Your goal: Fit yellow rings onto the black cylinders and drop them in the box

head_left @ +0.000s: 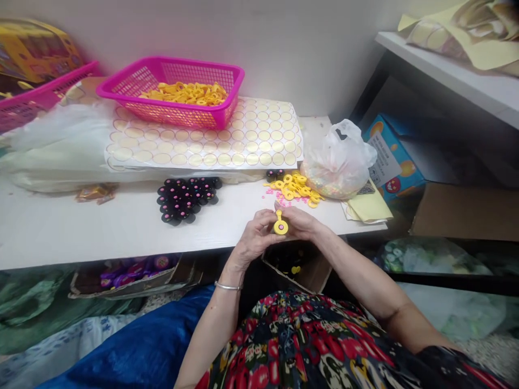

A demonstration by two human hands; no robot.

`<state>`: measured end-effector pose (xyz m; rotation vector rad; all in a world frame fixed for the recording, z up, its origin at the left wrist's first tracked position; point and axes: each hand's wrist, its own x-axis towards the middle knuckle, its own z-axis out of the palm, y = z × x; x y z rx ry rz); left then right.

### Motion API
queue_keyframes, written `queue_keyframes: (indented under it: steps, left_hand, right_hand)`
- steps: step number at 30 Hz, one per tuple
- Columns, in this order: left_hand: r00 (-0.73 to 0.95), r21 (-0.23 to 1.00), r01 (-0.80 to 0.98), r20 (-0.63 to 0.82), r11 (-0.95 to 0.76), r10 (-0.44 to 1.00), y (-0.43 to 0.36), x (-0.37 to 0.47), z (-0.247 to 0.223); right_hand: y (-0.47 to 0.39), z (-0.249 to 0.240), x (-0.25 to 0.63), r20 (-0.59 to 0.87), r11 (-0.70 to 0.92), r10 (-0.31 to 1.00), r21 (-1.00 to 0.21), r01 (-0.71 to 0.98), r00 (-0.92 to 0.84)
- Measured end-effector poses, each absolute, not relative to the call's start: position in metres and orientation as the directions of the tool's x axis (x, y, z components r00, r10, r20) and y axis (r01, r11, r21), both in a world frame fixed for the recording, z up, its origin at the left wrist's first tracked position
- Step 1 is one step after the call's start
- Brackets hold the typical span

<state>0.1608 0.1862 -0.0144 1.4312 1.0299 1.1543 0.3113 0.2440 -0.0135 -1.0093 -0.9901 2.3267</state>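
Observation:
At the table's front edge, my left hand (256,235) and my right hand (299,222) meet around one yellow ring-shaped piece (280,227) with a short stem and a pink centre. Fingers of both hands pinch it from its two sides. Just beyond them lies a loose pile of yellow pieces (295,186) with small pink bits (284,201) scattered about it. To the left on the white table stands a tight cluster of black pieces with pink centres (184,199). A few more black pieces (274,174) sit behind the yellow pile.
A pink basket (162,111) of yellow pieces rests on sticker sheets (259,143) at the back. A tied plastic bag (340,162) stands right of the yellow pile, near a blue box (391,162). Below the table edge is an open carton (320,265).

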Motion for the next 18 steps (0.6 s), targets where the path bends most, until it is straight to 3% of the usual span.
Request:
queue_keyframes:
  steps: [3,10,18]
  left_hand:
    - [0.247,0.989,0.073,0.108,-0.13,0.963,0.181,0.159,-0.012]
    - [0.354,0.963,0.186,0.12,-0.196,0.927,0.172,0.167,-0.004]
    - [0.39,0.911,0.308,0.141,-0.273,0.91,0.173,0.168,-0.001]
  right_hand:
    - [0.246,-0.019,0.323,-0.365,-0.74,0.379,-0.671,-0.042,-0.85]
    - [0.248,-0.03,0.341,-0.203,-0.614,0.34,-0.787,-0.053,-0.918]
    - [0.246,-0.016,0.341,-0.196,-0.56,0.346,-0.828,-0.034,-0.918]
